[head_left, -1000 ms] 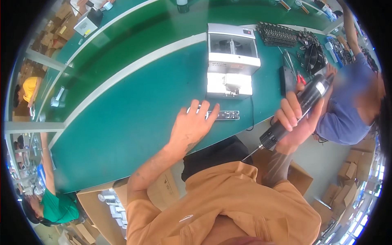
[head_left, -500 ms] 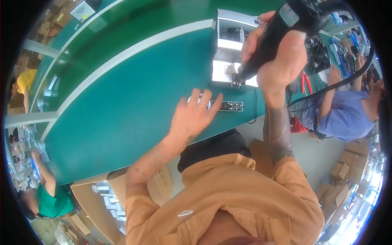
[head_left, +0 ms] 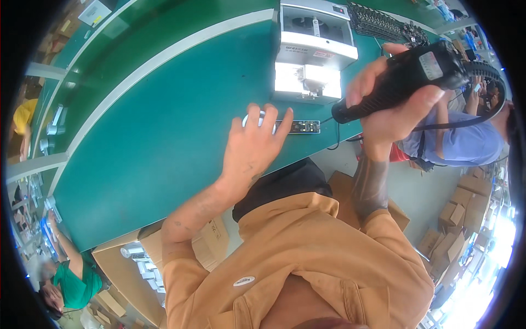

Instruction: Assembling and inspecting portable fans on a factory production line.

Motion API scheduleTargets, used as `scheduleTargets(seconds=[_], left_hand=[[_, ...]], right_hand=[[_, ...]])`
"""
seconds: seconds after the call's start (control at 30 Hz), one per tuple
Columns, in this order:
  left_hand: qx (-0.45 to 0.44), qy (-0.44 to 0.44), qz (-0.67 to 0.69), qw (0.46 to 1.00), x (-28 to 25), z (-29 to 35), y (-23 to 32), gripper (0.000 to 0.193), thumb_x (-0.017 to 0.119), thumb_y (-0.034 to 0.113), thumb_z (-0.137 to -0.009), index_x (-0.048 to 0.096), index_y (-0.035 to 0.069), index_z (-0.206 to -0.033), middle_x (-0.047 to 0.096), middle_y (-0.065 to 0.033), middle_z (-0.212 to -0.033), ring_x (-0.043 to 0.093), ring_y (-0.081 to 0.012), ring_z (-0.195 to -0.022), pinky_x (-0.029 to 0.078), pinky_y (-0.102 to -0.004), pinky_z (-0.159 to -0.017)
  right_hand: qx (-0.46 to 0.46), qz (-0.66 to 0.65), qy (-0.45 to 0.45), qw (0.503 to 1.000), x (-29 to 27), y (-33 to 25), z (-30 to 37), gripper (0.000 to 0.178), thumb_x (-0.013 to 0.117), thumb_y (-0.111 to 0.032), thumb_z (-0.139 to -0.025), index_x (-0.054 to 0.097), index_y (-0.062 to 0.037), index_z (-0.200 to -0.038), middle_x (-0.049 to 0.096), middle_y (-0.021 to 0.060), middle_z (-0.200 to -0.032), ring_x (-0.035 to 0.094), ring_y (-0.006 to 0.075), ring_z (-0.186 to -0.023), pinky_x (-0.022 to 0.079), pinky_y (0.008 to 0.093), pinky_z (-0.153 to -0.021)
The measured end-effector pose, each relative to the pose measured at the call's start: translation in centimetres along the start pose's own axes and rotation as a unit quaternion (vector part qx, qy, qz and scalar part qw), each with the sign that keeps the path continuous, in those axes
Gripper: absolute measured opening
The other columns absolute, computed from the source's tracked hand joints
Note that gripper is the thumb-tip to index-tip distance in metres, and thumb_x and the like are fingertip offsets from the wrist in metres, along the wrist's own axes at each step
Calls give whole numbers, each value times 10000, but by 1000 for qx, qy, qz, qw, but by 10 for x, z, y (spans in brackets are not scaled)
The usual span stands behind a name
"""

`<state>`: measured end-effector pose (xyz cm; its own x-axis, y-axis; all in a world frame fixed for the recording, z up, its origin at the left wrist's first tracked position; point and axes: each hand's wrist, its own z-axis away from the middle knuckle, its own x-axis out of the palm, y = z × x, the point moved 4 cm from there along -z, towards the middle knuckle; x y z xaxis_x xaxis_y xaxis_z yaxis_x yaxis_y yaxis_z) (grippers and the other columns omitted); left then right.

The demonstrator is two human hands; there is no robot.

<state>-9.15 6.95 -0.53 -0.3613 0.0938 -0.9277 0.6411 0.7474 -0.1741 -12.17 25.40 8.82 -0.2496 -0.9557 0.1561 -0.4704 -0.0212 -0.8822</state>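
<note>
A black corded electric screwdriver (head_left: 402, 82) is gripped in my right hand (head_left: 392, 118), held tilted with its bit pointing left. The bit's tip is close to the right end of a narrow circuit board (head_left: 304, 127); I cannot tell whether they touch. My left hand (head_left: 252, 145) is closed over a white rounded part (head_left: 253, 118) joined in line with the board, holding it on the green table. The fingers hide much of that part. Just beyond the board stands a silver and white screw feeder (head_left: 315, 55).
The green table (head_left: 181, 126) carries a white strip along its far side. Dark parts (head_left: 378, 22) lie behind the feeder. A co-worker in a blue shirt (head_left: 460, 140) is at the right, another in green (head_left: 79, 282) at the lower left. An open carton (head_left: 120, 274) holds silver-white parts.
My right hand has brought the screwdriver from the screw feeder's front down toward the board's right end, tilting it flatter. My left hand keeps its hold. The whole view has shifted slightly.
</note>
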Motion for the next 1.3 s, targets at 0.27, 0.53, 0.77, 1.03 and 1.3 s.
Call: scheduleTargets(seconds=[0.27,0.53,0.77,1.03,1.3], left_hand=[[-21,-32,-12,999,-2,-1,5,608,624,53,-782,575,267,-1349,520,-65,-1046,525,-259,-974,490,-313,-603],[-22,-43,-10,999,0,-4,3,643,621,31,-780,561,293,-1364,494,-64,-1034,517,-256,-973,482,-313,-582],[-16,-37,-15,999,2,-4,4,635,622,41,-786,562,298,-1364,499,-64,-1046,516,-256,-987,484,-313,-595],[-15,-32,-26,999,2,-3,4,610,608,59,-806,563,305,-1362,508,-61,-1039,521,-259,-998,477,-304,-607],[-14,-49,-9,999,2,-4,3,612,609,54,-805,560,291,-1367,518,-64,-1048,523,-265,-1006,479,-314,-618]], right_hand=[[7,23,10,1000,-5,10,-3,874,314,-779,-917,470,13,-1253,474,83,-678,455,185,-494,397,314,-470],[23,4,12,1000,-9,19,-5,865,300,-769,-926,457,14,-1259,481,83,-678,462,185,-497,397,311,-466],[17,-8,16,1000,-8,21,4,887,332,-796,-901,462,4,-1261,495,80,-685,477,181,-498,402,307,-465],[29,4,-6,1000,0,23,18,956,381,-886,-803,477,-60,-1272,502,64,-691,475,175,-506,404,290,-496],[-20,-42,-12,999,1,23,8,871,461,-779,-870,505,50,-1133,538,77,-613,516,145,-471,420,263,-443]])
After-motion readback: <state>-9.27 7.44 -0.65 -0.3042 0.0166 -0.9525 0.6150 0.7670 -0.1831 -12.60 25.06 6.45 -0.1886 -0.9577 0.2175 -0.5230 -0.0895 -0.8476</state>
